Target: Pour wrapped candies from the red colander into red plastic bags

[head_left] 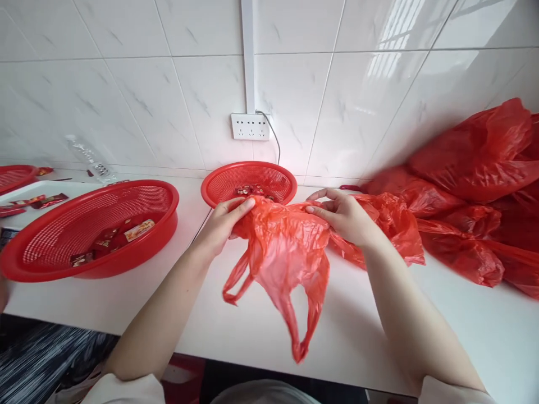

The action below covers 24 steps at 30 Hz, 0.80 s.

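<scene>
A thin red plastic carrier bag (290,252) hangs between my two hands over the white table, its looped handles drooping toward me. My left hand (225,221) pinches the bag's upper left edge, thumb on top. On the other side, my right hand (341,216) grips the upper right edge between thumb and fingers. Just behind the bag stands a small red plastic basket (248,174) with a few wrapped packets (250,191) in it. Beside my right hand lies a crumpled heap of red bags (391,224). The bag looks flat, with nothing visible inside.
A large red basket (164,224) holding several wrapped snacks (113,238) stands at the left. Beyond it are a white tray (80,191), a clear plastic bottle (90,160) and another red basket (17,177). Filled red bags (471,151) pile up at the right. A wall socket (251,127) has a cable.
</scene>
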{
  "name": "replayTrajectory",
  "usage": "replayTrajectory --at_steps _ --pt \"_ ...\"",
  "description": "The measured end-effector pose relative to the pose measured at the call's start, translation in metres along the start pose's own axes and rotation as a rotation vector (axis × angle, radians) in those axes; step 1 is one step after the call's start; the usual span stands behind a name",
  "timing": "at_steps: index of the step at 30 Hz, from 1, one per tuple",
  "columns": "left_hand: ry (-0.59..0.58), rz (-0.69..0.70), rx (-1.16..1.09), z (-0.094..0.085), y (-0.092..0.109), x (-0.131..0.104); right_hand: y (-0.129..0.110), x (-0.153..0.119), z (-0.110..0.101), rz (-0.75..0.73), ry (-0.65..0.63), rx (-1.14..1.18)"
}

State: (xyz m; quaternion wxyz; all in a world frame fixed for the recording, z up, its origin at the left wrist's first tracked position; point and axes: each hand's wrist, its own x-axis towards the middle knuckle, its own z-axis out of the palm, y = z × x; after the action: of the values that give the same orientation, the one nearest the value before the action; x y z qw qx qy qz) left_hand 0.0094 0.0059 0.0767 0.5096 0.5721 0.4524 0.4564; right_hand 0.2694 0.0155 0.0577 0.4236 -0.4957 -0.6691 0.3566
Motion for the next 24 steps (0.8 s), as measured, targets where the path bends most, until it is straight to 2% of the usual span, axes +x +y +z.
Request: replayTrajectory --at_steps 3,4,6,9,10,12,14,15,18,19,20,21,22,24 --pt "0.060 -0.100 0.065 -0.015 -0.015 -0.016 -0.004 -0.007 0.000 -0.087 0.149 -0.333" --pt "0.084 -0.126 0.078 -0.018 -0.022 -0.020 -0.009 -0.013 0.003 -0.149 0.149 -0.373" --pt "0.135 -0.159 0.093 -0.022 -0.036 -0.027 -0.023 -0.028 0.015 -0.320 0.015 -0.354" --pt "0.181 -0.174 0.100 -0.027 -0.059 -0.034 -0.041 -0.053 0.040 -0.622 -0.318 -0.323" --pt "0.171 -0.184 0.102 -0.028 -0.065 -0.035 -0.043 -0.060 0.049 -0.703 -0.380 -0.353" --pt "0.112 -0.202 0.135 -0.032 -0.075 -0.038 -0.039 -0.066 0.067 -0.772 -0.391 -0.440" --pt "0.091 -0.127 0.265 -0.035 -0.076 -0.041 -0.029 -0.064 0.079 -0.694 -0.333 -0.476" --pt "0.122 -0.027 0.373 -0.036 -0.072 -0.043 -0.023 -0.061 0.084 -0.619 -0.306 -0.467" --pt "0.217 0.401 0.689 -0.031 -0.048 -0.054 -0.012 -0.051 0.087 -0.409 -0.255 -0.388" --pt "0.161 0.504 0.738 -0.027 -0.037 -0.060 -0.010 -0.048 0.087 -0.363 -0.240 -0.356" --pt "0.046 0.574 0.758 -0.021 -0.028 -0.065 -0.010 -0.046 0.086 -0.329 -0.228 -0.322" --pt "-0.074 0.596 0.798 -0.014 -0.021 -0.070 -0.011 -0.044 0.085 -0.298 -0.220 -0.289" --pt "-0.125 0.585 0.871 -0.008 -0.017 -0.074 -0.012 -0.043 0.085 -0.270 -0.211 -0.262" --pt "-0.091 0.509 1.036 0.003 -0.021 -0.078 -0.013 -0.041 0.084 -0.219 -0.182 -0.221"
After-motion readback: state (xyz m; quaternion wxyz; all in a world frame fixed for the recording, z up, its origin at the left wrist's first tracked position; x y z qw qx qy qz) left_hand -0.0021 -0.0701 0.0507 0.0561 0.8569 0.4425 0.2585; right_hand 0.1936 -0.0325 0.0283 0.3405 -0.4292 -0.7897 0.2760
